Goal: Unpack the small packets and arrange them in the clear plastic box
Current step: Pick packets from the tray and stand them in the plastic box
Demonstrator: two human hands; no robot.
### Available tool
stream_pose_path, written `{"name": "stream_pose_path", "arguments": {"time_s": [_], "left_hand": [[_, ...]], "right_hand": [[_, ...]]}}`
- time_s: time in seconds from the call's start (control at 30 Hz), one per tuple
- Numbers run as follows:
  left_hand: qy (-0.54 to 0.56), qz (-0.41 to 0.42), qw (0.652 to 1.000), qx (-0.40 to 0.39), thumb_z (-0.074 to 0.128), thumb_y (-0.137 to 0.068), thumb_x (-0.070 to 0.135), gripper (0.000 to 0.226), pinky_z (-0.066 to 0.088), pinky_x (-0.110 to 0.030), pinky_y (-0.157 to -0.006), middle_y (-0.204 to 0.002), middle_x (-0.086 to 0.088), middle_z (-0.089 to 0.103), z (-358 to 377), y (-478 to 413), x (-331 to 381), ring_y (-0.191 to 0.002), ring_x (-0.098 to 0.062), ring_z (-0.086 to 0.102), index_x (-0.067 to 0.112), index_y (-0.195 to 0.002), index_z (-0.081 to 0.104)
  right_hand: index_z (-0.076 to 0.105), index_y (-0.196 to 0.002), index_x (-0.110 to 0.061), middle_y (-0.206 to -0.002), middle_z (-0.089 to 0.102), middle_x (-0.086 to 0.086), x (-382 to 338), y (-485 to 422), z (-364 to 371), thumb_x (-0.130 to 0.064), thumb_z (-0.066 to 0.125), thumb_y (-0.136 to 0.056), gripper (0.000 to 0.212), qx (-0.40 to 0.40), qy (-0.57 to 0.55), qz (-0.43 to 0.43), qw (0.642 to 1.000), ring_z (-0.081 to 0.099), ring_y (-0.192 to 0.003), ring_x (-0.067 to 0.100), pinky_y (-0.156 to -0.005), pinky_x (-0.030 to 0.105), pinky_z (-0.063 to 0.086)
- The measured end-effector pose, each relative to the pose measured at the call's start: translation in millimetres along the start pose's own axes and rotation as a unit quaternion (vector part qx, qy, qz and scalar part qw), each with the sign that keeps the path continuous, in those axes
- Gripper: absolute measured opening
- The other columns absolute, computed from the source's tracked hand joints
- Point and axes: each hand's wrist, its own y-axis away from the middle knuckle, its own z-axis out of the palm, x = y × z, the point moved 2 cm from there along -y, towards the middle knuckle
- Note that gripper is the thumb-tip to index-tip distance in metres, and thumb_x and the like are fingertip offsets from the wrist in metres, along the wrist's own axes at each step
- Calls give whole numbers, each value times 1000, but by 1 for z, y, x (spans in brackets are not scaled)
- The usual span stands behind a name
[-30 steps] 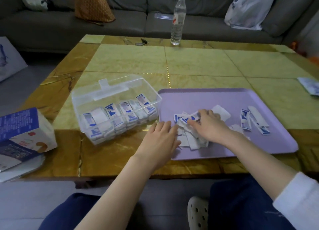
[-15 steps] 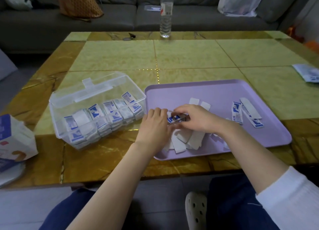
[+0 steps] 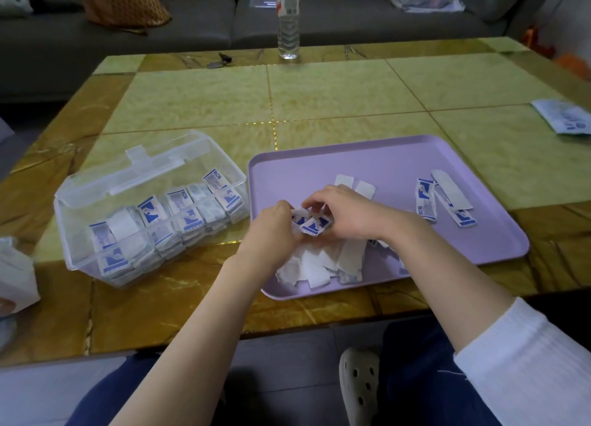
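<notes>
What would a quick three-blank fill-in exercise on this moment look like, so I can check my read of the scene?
1. The left hand and right hand together pinch a small stack of packets over the purple ____.
2. The clear plastic box, partly filled, stands with its lid ____.
3. The water bottle stands at the table's ____ edge.
Missing: tray; open; far.
</notes>
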Motion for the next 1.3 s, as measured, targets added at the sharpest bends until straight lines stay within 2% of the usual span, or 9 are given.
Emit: {"name": "stream_pose_path", "arguments": {"time_s": [0.13,0.23,0.4,0.53,0.73,0.97,1.13,1.23,1.3], "left_hand": [[-33,15,999,4,70,-81,30,63,31,-30,-94,-123,-12,39,-3,4,3,-114,-30,40,8,-130,38],[-4,10,1000,3,68,-82,24,70,32,-33,-99,-130,-14,37,-6,4,0,-119,-31,39,8,-138,29],[76,-11,996,-38,67,-81,22,70,40,-26,-89,-131,-10,44,-15,4,-3,-109,-22,52,12,-140,30],[126,-27,992,-8,62,-83,47,69,40,-26,-86,-128,-5,50,-16,6,2,-112,-18,51,11,-137,38],[50,-21,998,-11,76,-74,31,81,35,-18,-80,-128,-11,44,-5,9,4,-104,-18,48,7,-137,32],[40,-36,997,-48,81,-65,22,45,43,-18,-58,-93,-5,64,-6,9,4,-79,-17,58,8,-102,60],[32,-16,998,-54,80,-67,20,26,36,-17,-49,-74,-4,61,-7,9,2,-62,-15,52,8,-85,65],[22,20,999,17,75,-71,12,13,38,-24,-52,-68,-3,60,-10,9,2,-65,-21,56,12,-75,62],[67,62,989,117,68,-72,1,17,38,-27,-55,-65,-2,61,-17,9,3,-67,-24,58,16,-70,61]], "right_hand": [[48,-131,-17,-121,49,2,3,1,-1,-26,83,-66,74,-18,-14,11,1000,49,-111,16,-92,27,42],[37,-140,-13,-133,45,0,3,4,-4,-17,82,-69,84,-60,-71,15,996,47,-121,14,-98,24,41],[46,-134,-11,-126,54,7,8,3,-3,6,63,-79,60,-24,-104,19,994,54,-112,16,-92,26,48],[55,-125,-12,-108,53,1,3,0,0,-8,77,-72,57,9,-76,4,997,57,-99,15,-87,29,50],[54,-120,-15,-96,51,-5,-3,0,4,-23,81,-70,57,-11,-62,12,998,53,-88,14,-81,26,47],[59,-108,-21,-98,40,-3,-2,2,4,-38,78,-70,45,-2,49,-19,999,38,-101,18,-86,32,40],[55,-116,-24,-107,55,-5,-5,5,5,-27,78,-72,49,8,-8,-44,999,45,-99,13,-89,34,41],[62,-108,-22,-104,64,-1,-4,6,3,-13,67,-82,29,29,-20,-46,998,57,-96,17,-86,36,46],[66,-97,-18,-94,67,3,-8,7,-5,-8,61,-83,18,123,30,-88,988,59,-92,25,-78,36,45]]}}
